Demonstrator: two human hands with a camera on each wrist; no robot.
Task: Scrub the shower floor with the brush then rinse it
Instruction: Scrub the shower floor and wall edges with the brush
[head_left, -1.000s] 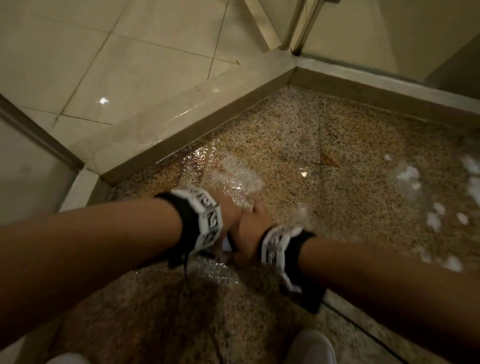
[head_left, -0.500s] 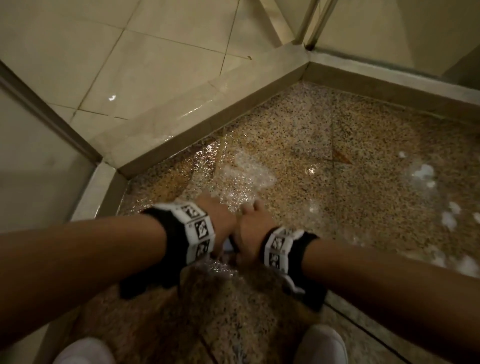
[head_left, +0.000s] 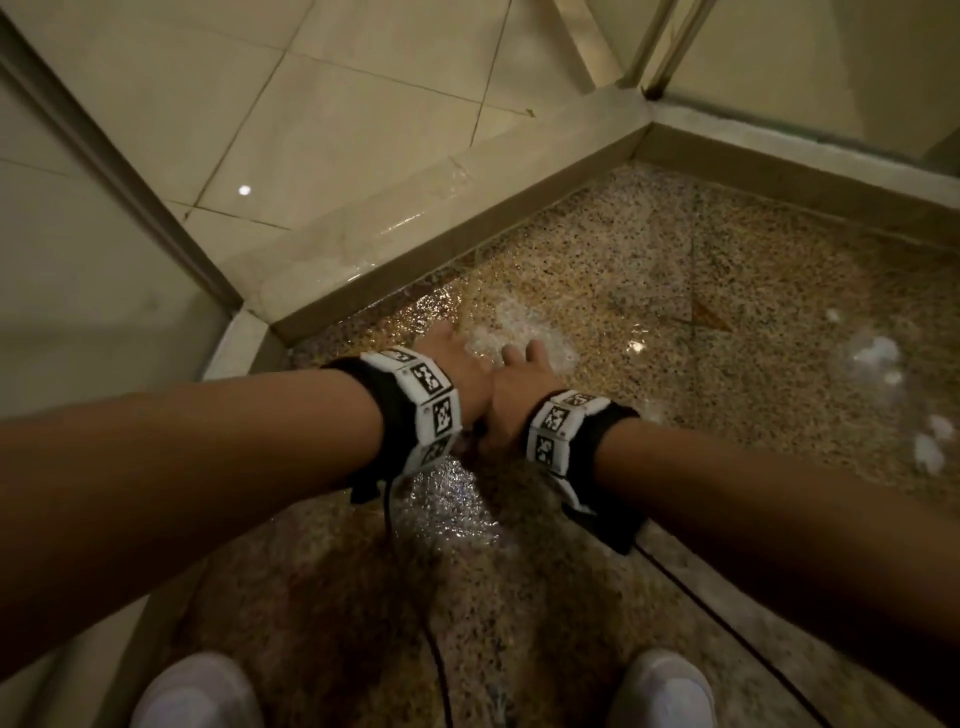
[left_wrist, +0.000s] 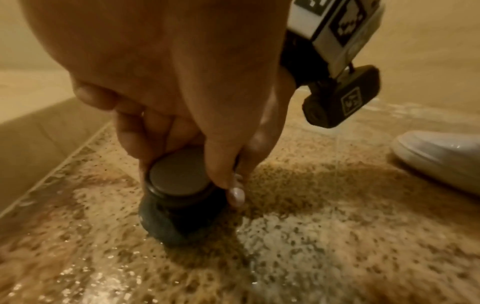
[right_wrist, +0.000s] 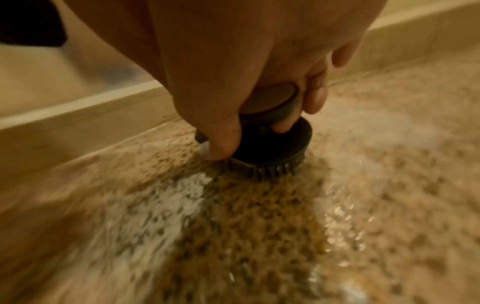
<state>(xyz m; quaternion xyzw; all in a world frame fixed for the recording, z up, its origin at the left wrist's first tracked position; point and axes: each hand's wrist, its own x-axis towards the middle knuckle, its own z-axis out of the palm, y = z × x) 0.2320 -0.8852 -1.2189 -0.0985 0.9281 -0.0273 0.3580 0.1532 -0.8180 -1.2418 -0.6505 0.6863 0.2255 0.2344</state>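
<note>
A round black brush (right_wrist: 272, 144) with a grey knob (left_wrist: 179, 176) stands bristles-down on the wet speckled shower floor (head_left: 727, 312). Both hands grip it together. My left hand (head_left: 457, 358) curls its fingers round the knob (right_wrist: 270, 98) in the left wrist view, and my right hand (head_left: 519, 379) curls round it from the other side, thumb (right_wrist: 221, 139) down at the brush rim. From the head view the brush is hidden under the hands. Foamy water (head_left: 514, 332) lies just ahead of them.
A raised stone curb (head_left: 415, 208) borders the floor on the left and far side, with a glass door frame (head_left: 649, 47) at the corner. White foam patches (head_left: 878, 353) sit at the right. My white shoes (head_left: 197, 691) (head_left: 665, 691) stand near, with cables (head_left: 415, 597) hanging.
Both hands have pushed the brush forward over the floor, toward the curb and into the foamy patch. Their grip on the brush has not changed.
</note>
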